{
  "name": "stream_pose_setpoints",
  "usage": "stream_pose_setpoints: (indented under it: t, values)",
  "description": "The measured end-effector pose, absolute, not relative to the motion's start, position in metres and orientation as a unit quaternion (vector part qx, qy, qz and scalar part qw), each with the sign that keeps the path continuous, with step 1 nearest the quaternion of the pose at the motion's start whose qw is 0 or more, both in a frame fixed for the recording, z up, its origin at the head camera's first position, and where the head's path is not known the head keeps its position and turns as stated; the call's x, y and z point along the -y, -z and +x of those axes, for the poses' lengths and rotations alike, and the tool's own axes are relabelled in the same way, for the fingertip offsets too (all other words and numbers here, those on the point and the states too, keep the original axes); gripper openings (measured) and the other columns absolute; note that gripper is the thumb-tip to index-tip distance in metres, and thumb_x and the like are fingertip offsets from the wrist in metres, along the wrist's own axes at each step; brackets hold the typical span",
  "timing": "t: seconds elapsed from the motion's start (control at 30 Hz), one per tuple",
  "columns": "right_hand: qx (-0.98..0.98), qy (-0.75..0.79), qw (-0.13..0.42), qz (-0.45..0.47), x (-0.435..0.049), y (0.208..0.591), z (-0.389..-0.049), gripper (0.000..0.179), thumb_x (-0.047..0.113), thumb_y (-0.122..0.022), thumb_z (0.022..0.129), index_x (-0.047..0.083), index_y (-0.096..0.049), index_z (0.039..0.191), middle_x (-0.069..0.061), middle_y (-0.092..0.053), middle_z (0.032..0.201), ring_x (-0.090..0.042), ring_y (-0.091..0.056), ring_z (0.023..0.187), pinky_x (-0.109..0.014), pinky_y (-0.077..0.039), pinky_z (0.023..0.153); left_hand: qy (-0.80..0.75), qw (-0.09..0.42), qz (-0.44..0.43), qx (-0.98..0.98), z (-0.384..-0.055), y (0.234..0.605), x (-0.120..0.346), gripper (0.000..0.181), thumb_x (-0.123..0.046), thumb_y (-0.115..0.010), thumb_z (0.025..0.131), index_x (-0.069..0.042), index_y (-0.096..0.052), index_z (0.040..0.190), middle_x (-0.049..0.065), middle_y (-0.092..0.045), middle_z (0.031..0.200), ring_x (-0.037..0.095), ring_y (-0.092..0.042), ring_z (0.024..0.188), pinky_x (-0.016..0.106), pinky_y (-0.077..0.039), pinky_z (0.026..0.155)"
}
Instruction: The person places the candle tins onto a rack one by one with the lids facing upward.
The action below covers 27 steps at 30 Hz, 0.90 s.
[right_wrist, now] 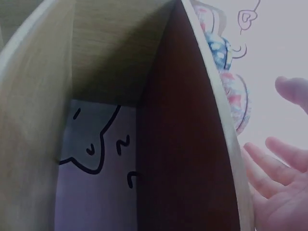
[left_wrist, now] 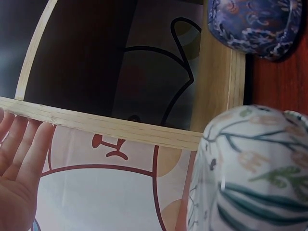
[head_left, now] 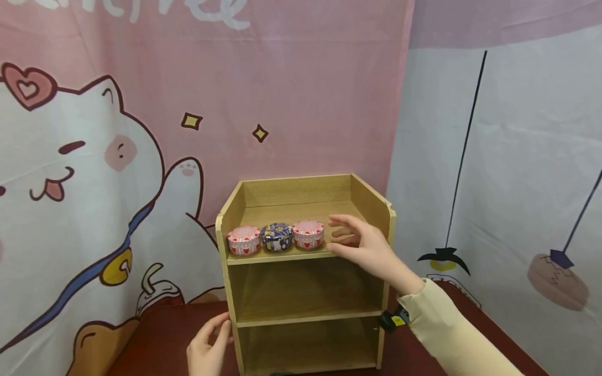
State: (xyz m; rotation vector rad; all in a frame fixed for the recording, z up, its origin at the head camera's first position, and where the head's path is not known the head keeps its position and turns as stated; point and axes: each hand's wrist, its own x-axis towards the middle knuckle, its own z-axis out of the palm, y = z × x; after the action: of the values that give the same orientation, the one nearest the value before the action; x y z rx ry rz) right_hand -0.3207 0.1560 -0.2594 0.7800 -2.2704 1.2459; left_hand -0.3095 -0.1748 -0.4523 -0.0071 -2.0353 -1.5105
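- I see my right hand (head_left: 365, 246) open at the top tier, thumb and fingers spread and slightly bent, holding nothing; the fingertips are just beside the nearest tin.
- That tin, the right pink tin (head_left: 309, 235), is squat and round, with a domed lid and a red-and-white patterned side.
- Next to it sits the blue tin (head_left: 277, 237), glossy, dark and marked with yellow; beyond that, the left pink tin (head_left: 243, 241). All three stand in a row along the front of the top board (head_left: 292, 211).
- My left hand (head_left: 207, 349) grips nothing that I can make out; its straight fingers touch the thin edge of the side panel (head_left: 230, 295).
- The shelf unit (head_left: 298, 191) is pale, straight-grained wood, three tiers with a raised rim on top.
- By its base I have a white tin (left_wrist: 255, 163) with green leaf print and a swirled blue-violet tin (left_wrist: 257, 24), both rounded.
- Under everything, the red-brown table (head_left: 157, 348); behind, a softly creased cloth backdrop (head_left: 303, 99).
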Motion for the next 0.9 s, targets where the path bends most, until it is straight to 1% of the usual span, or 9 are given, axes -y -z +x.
stream_pose_setpoints:
  t: [0.1,0.2,0.3,0.43,0.53,0.6,0.77,0.9]
  values:
    - [0.805,-0.442,0.253,0.305,-0.159,0.268,-0.311,0.045,0.010,-0.076,0.085,0.007,-0.060,0.127,-0.013,-0.064,0.119,-0.024,-0.066,0.098,-0.039,-0.057,0.084,0.570,0.301,-0.001,0.765,-0.310,0.453,0.175,0.016,-0.018,-0.070,0.091,-0.010,-0.074,0.105,0.007,-0.072,0.084,0.009,-0.066,0.060,0.019,-0.054,0.056]
    - [0.780,-0.433,0.297,0.340,-0.159,0.281,-0.301,0.036,0.003,-0.076,0.083,0.006,-0.066,0.117,-0.009,-0.067,0.112,-0.021,-0.065,0.094,-0.034,-0.056,0.082,0.573,0.305,-0.004,0.761,-0.311,0.454,0.174,0.017,-0.020,-0.072,0.090,-0.010,-0.074,0.104,0.007,-0.072,0.085,0.014,-0.067,0.062,0.019,-0.054,0.056]
    - [0.754,-0.448,0.304,0.371,-0.156,0.297,-0.291,0.030,-0.002,-0.075,0.082,0.007,-0.069,0.110,-0.006,-0.068,0.109,-0.017,-0.063,0.095,-0.028,-0.054,0.082,0.576,0.310,-0.007,0.756,-0.313,0.455,0.174,0.017,-0.019,-0.074,0.088,-0.010,-0.074,0.103,0.007,-0.073,0.089,0.017,-0.069,0.064,0.020,-0.056,0.057]
    - [0.729,-0.481,0.279,0.399,-0.148,0.322,-0.281,0.028,-0.006,-0.073,0.083,0.009,-0.070,0.107,-0.007,-0.068,0.107,-0.016,-0.062,0.100,-0.026,-0.053,0.086,0.573,0.316,-0.008,0.756,-0.314,0.455,0.173,0.016,-0.015,-0.074,0.087,-0.010,-0.074,0.102,0.008,-0.072,0.089,0.016,-0.068,0.065,0.021,-0.056,0.057]
    - [0.719,-0.489,0.266,0.416,-0.141,0.341,-0.278,0.028,-0.006,-0.072,0.083,0.010,-0.070,0.106,-0.007,-0.068,0.106,-0.018,-0.063,0.101,-0.030,-0.053,0.087,0.567,0.319,-0.006,0.759,-0.313,0.456,0.173,0.016,-0.012,-0.075,0.086,-0.009,-0.074,0.102,0.008,-0.073,0.089,0.015,-0.068,0.064,0.020,-0.056,0.056]
    - [0.715,-0.496,0.251,0.425,-0.136,0.354,-0.277,0.027,-0.006,-0.072,0.083,0.010,-0.070,0.105,-0.008,-0.068,0.105,-0.019,-0.064,0.099,-0.033,-0.055,0.084,0.565,0.321,-0.005,0.760,-0.313,0.456,0.172,0.016,-0.011,-0.075,0.086,-0.009,-0.074,0.102,0.008,-0.073,0.089,0.015,-0.068,0.063,0.020,-0.056,0.056]
    - [0.717,-0.522,0.191,0.420,-0.124,0.387,-0.279,0.022,-0.003,-0.071,0.085,0.009,-0.071,0.103,-0.007,-0.069,0.103,-0.018,-0.064,0.095,-0.035,-0.056,0.077,0.568,0.325,-0.011,0.756,-0.315,0.457,0.171,0.016,-0.006,-0.074,0.085,-0.008,-0.074,0.101,0.009,-0.073,0.090,0.017,-0.069,0.066,0.020,-0.056,0.057]
    - [0.720,-0.535,0.139,0.418,-0.118,0.411,-0.282,0.022,-0.002,-0.070,0.086,0.011,-0.070,0.104,-0.010,-0.069,0.104,-0.020,-0.064,0.095,-0.033,-0.055,0.078,0.573,0.333,-0.021,0.748,-0.317,0.458,0.172,0.016,-0.002,-0.074,0.085,-0.006,-0.074,0.100,0.009,-0.073,0.090,0.012,-0.068,0.069,0.021,-0.057,0.058]
